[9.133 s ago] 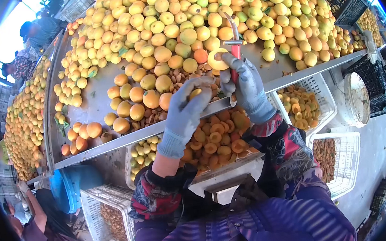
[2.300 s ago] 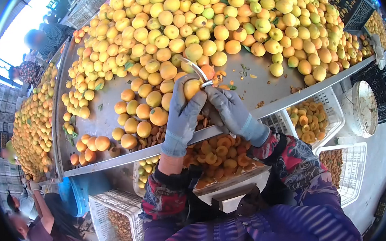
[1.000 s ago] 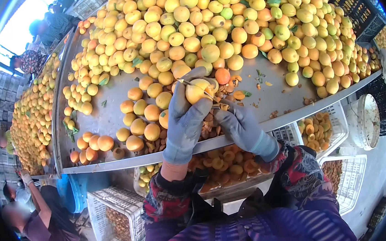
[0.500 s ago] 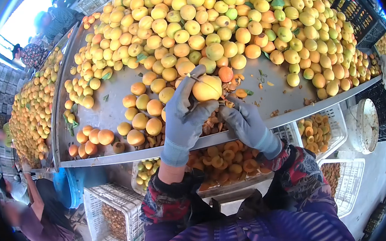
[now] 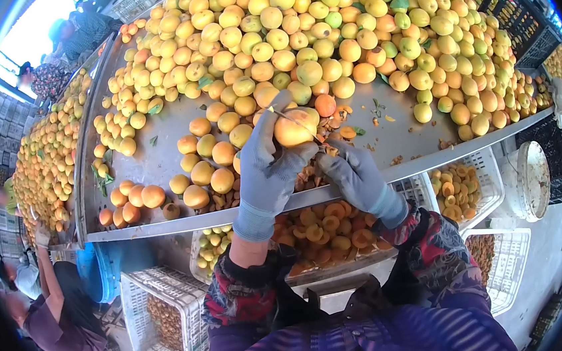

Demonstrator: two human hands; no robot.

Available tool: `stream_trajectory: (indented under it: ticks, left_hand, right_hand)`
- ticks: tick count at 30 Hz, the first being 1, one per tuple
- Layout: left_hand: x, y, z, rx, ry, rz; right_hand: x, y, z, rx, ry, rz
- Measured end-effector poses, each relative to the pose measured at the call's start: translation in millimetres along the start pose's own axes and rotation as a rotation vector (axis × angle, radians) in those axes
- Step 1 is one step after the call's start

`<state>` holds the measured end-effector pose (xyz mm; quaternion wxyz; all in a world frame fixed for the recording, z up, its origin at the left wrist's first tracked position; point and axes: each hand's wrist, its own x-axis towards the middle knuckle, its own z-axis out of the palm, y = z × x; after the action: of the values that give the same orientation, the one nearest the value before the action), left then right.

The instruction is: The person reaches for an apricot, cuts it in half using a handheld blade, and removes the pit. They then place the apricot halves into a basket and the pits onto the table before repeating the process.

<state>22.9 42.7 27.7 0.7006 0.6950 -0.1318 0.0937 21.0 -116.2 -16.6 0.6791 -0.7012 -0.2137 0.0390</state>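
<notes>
My left hand (image 5: 263, 167), in a grey glove, is closed around a yellow-orange apricot (image 5: 295, 129) above the table's front edge. My right hand (image 5: 353, 172), gloved alike, is pinched close against the fruit's lower right side. From its fingers a thin knife (image 5: 304, 128) runs up and left across the apricot; its handle is hidden in the glove. Scraps of apricot flesh (image 5: 311, 176) lie under and between the hands. Whole apricots (image 5: 224, 155) rest on the metal just left of my left hand.
A large apricot heap (image 5: 281, 28) covers the back of the metal table (image 5: 151, 147). Below its front edge are a container of apricot halves (image 5: 329, 231) and white crates (image 5: 170, 285). A white bucket (image 5: 537, 180) stands right; a person (image 5: 60, 322) is at lower left.
The apricot has turned slightly in my left hand and shifted a little left, and the knife now shows across it. The view has moved slightly.
</notes>
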Motion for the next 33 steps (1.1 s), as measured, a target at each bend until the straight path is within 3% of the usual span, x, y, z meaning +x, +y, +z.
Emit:
stream_trajectory:
  ticks: [1,3,6,8,11,15,17,21,23,24,26,27,29,33]
  left_hand:
    - [-0.5,0.7,4.3,0.0,0.0,0.003]
    - [-2.3,0.8,15.9,-0.709,0.106,-0.155]
    - [-8.1,-7.9,13.7,-0.863,0.026,-0.253]
    - [-10.1,-5.1,8.1,-0.847,0.013,-0.269]
    - [-10.2,8.2,4.4,-0.115,-0.001,-0.02]
    - [-13.6,9.3,10.4,-0.089,0.027,0.002]
    - [-14.7,2.5,17.9,-0.778,0.117,-0.156]
    - [-15.3,5.6,15.4,-0.884,0.085,-0.303]
    - [-14.8,6.9,8.1,-0.252,0.013,-0.063]
    - [-14.4,6.4,6.0,-0.251,0.012,-0.065]
    - [-13.7,4.5,2.9,0.166,0.01,0.111]
    - [-13.8,3.0,6.4,0.166,0.011,0.112]
    - [-14.6,-1.1,16.9,-0.642,0.137,-0.151]
    - [-14.5,-1.8,14.2,-0.648,0.148,-0.184]
  right_hand:
    - [-2.1,4.4,3.2,0.065,0.027,-0.041]
    - [-2.5,5.7,3.9,0.131,0.054,-0.083]
    - [-2.2,-0.6,2.1,0.006,-0.009,-0.075]
    - [-4.9,-9.0,2.8,0.028,-0.01,-0.052]
    - [-9.1,-3.4,-7.8,-0.066,-0.092,-0.052]
    - [-12.7,-3.5,-1.1,0.034,-0.027,-0.032]
    - [-14.4,-8.5,2.9,0.103,0.043,0.049]
    - [-8.9,-5.0,-9.3,-0.004,-0.055,0.007]
    - [-9.0,1.8,-11.2,-0.088,-0.061,-0.057]
    - [-9.3,1.9,-10.2,-0.087,-0.06,-0.056]
    - [-7.4,0.4,-6.6,-0.103,0.006,-0.096]
    - [-6.9,2.2,-4.1,-0.103,0.005,-0.097]
    - [-6.9,7.7,0.9,0.001,0.069,-0.083]
    - [-6.4,-6.3,-5.0,-0.245,-0.002,-0.135]
